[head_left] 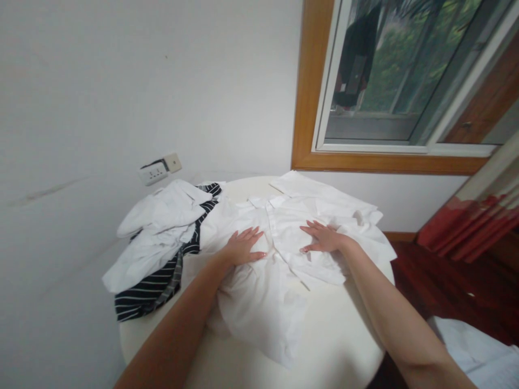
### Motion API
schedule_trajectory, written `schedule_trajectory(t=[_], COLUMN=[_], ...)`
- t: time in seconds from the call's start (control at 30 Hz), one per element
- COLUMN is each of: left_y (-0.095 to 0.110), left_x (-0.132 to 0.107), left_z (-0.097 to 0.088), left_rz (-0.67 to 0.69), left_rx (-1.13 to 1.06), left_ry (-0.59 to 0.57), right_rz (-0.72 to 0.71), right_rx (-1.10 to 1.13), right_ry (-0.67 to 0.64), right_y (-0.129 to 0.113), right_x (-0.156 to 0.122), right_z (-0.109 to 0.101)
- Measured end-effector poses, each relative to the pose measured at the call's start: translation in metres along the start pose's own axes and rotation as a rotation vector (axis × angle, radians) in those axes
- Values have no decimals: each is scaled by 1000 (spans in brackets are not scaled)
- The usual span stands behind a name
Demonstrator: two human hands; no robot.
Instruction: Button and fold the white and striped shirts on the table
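A white button-front shirt [259, 302] lies spread and wrinkled over a round cream table [324, 335], its collar toward the wall. My left hand [243, 247] rests flat on the shirt's left half, fingers spread. On the right half lies my right hand [322, 237], also flat with the fingers apart. The front placket runs between the two hands. Neither hand grips the cloth.
At the table's left sits a pile of white clothes [162, 216] with a black striped garment [150, 292]. Another folded-looking white cloth [328, 189] lies at the back right. A wall socket [154, 173], window [385, 81] and red-and-cream curtain [466, 227] surround the table. White fabric [478, 346] shows lower right.
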State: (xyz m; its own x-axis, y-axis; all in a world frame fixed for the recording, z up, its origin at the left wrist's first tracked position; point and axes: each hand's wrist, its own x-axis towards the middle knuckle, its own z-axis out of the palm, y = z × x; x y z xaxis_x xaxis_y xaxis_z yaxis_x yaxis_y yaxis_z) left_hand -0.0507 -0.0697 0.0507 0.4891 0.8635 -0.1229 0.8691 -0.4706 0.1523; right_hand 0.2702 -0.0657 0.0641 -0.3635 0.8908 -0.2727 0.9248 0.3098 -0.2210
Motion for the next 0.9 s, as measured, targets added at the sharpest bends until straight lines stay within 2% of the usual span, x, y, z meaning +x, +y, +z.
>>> schedule_trajectory(t=[0.23,0.37,0.47,0.53,0.63,0.7,0.73,0.8,0.9], left_y=[3,6,8,8,3,-5,-10,-24,-43], left_x=[-12,-12,-13,-17,-32,-44,-49,-56,-56], left_z=[-16,-14,-22,-37,-69,-85,-90,-94,-90], left_rz=[32,20,67,54,-169,-383,-475,-594,-587], left_rx=[-50,-72,-91,-43,132,234,262,271,231], left_ry=[-86,-38,140,320,600,702,696,573,346], right_rz=[-7,11,17,19,45,84,102,110,68], right_rx=[2,24,43,49,42,15,-3,-26,-2], right_ry=[-65,-50,-16,17,106,203,256,341,328], right_y=[0,-4,-5,-5,-7,-13,-16,-25,-34], right_x=[-10,-15,-16,-15,-11,-8,-6,-2,2], right_z=[-2,-2,-1,0,3,5,7,11,18])
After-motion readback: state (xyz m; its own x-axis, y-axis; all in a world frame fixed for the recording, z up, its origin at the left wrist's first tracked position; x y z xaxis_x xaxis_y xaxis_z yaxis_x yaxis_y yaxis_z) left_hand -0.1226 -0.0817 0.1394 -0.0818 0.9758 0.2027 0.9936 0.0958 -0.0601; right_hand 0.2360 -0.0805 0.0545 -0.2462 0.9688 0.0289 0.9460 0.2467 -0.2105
